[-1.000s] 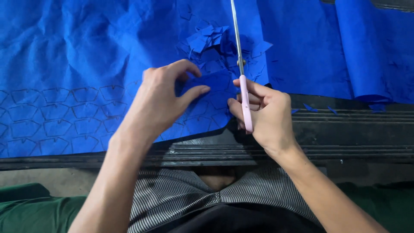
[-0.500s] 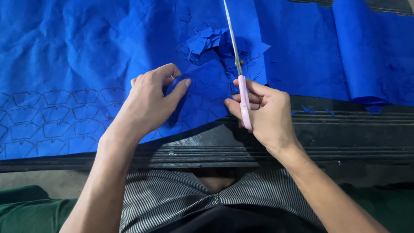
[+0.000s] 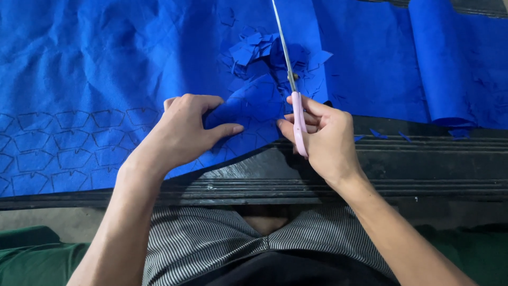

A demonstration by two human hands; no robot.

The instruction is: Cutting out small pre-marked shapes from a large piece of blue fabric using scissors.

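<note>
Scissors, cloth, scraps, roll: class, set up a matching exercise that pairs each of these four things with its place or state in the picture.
Things:
1. scissors
2. cloth
3. scraps
4. roll

Places or states:
A. piled beside the blades
B. at the far right, rolled up
C. in the right hand, pink handle
D. spread flat, with outlines drawn on it, pinched by the left hand

Pairs: 1-C, 2-D, 3-A, 4-B
</note>
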